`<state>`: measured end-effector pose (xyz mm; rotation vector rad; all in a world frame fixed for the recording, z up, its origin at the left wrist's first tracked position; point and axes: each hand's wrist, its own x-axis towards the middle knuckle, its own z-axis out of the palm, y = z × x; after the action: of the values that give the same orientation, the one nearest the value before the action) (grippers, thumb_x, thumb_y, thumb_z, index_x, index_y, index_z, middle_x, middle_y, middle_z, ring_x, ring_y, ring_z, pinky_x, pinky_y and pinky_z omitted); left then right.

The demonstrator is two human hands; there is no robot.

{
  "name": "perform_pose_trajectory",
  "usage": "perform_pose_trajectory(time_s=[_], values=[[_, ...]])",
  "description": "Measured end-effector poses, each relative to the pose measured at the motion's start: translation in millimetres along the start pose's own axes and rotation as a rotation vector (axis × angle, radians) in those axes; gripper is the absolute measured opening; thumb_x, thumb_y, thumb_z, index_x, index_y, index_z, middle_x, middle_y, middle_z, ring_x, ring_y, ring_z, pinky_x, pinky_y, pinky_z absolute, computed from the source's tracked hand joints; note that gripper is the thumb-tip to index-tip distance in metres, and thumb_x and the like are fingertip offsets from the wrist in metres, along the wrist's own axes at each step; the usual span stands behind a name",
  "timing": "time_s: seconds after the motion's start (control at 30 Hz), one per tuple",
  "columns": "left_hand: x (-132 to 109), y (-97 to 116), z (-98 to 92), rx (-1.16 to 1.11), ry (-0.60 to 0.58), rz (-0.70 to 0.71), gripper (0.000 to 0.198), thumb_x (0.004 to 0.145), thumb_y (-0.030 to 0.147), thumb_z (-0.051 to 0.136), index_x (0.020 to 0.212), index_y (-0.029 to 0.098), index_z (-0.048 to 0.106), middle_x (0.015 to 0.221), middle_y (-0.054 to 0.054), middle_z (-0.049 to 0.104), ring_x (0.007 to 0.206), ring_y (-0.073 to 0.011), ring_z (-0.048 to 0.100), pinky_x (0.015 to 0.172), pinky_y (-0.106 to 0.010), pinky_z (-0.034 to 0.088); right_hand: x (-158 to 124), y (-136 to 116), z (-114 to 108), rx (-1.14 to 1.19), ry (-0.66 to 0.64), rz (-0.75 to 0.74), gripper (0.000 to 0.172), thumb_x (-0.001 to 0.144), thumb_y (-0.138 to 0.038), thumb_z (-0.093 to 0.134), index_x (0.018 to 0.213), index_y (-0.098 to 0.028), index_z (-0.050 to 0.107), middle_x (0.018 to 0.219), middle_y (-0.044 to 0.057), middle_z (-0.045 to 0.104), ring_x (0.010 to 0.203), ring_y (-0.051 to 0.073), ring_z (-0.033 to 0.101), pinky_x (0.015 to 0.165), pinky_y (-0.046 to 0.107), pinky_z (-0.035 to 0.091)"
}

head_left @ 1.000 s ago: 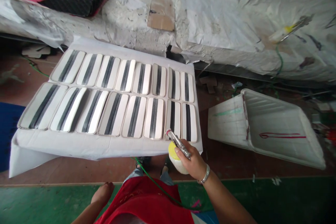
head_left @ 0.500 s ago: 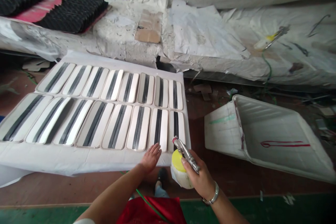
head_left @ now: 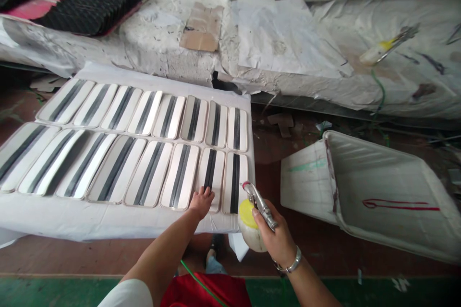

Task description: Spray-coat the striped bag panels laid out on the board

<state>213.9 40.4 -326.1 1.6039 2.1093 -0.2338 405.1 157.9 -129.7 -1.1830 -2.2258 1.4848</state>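
My right hand [head_left: 274, 235] is wrapped round a metal spray gun [head_left: 264, 211] with a yellow-lidded cup [head_left: 248, 216] under it. The gun's nozzle is beside the near right corner of the table, close to the last striped panel [head_left: 227, 182]. My left hand [head_left: 202, 200] rests on the near end of the neighbouring panel [head_left: 217, 178], fingers bent and slightly apart. Several pale, round-cornered panels, each with a dark lengthwise stripe, lie in two rows on the white-covered table [head_left: 108, 220]. One panel [head_left: 55, 165] in the near row is tilted up along one side.
To the right stands a large white bin [head_left: 306, 177], open at the top. Behind the table runs a covered ledge [head_left: 151, 53] holding black pleated stacks [head_left: 93, 5], a cardboard piece [head_left: 202, 26] and another spray gun [head_left: 392, 45]. A green hose [head_left: 194, 276] passes by my red apron [head_left: 212, 292].
My left hand has moved left and forward onto the panel, its fingers now bent. My right hand still holds the spray gun at the table's right corner. The view has shifted slightly.
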Motion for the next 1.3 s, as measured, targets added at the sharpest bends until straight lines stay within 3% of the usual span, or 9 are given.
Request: perform_pose_trajectory(time_s=[0.23,0.5,0.6,0.67,0.73,0.87,1.0,1.3], values=[[0,-5,9.5,-0.054,0.059,-0.009,0.047,0.081,0.030,0.059,0.127,0.021,0.051,0.140,-0.013,0.041,0.120,-0.0331,0.040,0.087,-0.047,0.044,13,-8,4,0.006,-0.103,-0.039,0.020,0.092,-0.036,0.047,0.099,-0.018,0.055,0.087,0.004,0.061,0.077,0.014,0.059,0.073,0.025,0.047],[-11,-4,8.5,-0.083,0.119,-0.007,0.041,0.081,0.027,0.059,0.121,0.017,0.057,0.133,-0.012,0.049,0.119,-0.0312,0.043,0.093,-0.045,0.042,18,-19,10,0.004,-0.126,-0.096,0.020,0.092,-0.033,0.045,0.098,-0.017,0.054,0.088,0.005,0.060,0.080,0.015,0.059,0.075,0.025,0.046],[-23,-8,-0.5,-0.095,0.258,-0.061,0.041,0.082,0.028,0.058,0.122,0.018,0.057,0.131,-0.012,0.051,0.119,-0.0296,0.044,0.096,-0.044,0.039,18,-18,10,0.004,-0.129,-0.102,0.019,0.092,-0.033,0.046,0.099,-0.017,0.054,0.089,0.005,0.060,0.082,0.014,0.059,0.077,0.024,0.046],[-32,-17,-7.8,-0.104,0.381,-0.154,0.040,0.086,0.033,0.053,0.122,0.017,0.057,0.129,-0.013,0.053,0.119,-0.0287,0.045,0.095,-0.042,0.038,18,-17,10,0.000,-0.115,-0.100,0.019,0.092,-0.033,0.046,0.101,-0.017,0.054,0.090,0.004,0.059,0.084,0.014,0.059,0.079,0.024,0.046],[-39,-31,-13.9,-0.116,0.426,-0.260,0.037,0.090,0.034,0.046,0.120,0.016,0.058,0.126,-0.012,0.055,0.114,-0.0273,0.048,0.091,-0.040,0.039,19,-15,10,-0.002,-0.105,-0.093,0.020,0.092,-0.034,0.046,0.101,-0.018,0.054,0.088,0.004,0.059,0.083,0.014,0.058,0.078,0.024,0.046],[-46,-55,-17.6,-0.120,0.280,-0.366,0.034,0.088,0.032,0.047,0.116,0.017,0.059,0.118,-0.010,0.059,0.108,-0.0271,0.051,0.088,-0.041,0.039,19,-13,10,-0.014,-0.091,-0.086,0.019,0.092,-0.034,0.045,0.097,-0.018,0.054,0.087,0.004,0.060,0.081,0.014,0.058,0.077,0.025,0.046],[-45,-63,-12.3,-0.121,0.151,-0.345,0.033,0.086,0.036,0.051,0.113,0.019,0.060,0.119,-0.009,0.058,0.109,-0.0282,0.050,0.088,-0.042,0.038,17,-11,9,-0.037,-0.079,-0.072,0.023,0.093,-0.035,0.047,0.107,-0.019,0.055,0.098,0.004,0.062,0.087,0.015,0.060,0.081,0.025,0.045],[-43,-65,-1.6,-0.100,0.166,-0.339,0.041,0.083,0.039,0.054,0.117,0.017,0.053,0.118,-0.010,0.057,0.108,-0.0274,0.050,0.088,-0.041,0.037,16,-20,19,-0.015,-0.133,-0.103,0.019,0.092,-0.032,0.046,0.102,-0.019,0.055,0.088,0.003,0.061,0.078,0.013,0.059,0.072,0.023,0.046]])
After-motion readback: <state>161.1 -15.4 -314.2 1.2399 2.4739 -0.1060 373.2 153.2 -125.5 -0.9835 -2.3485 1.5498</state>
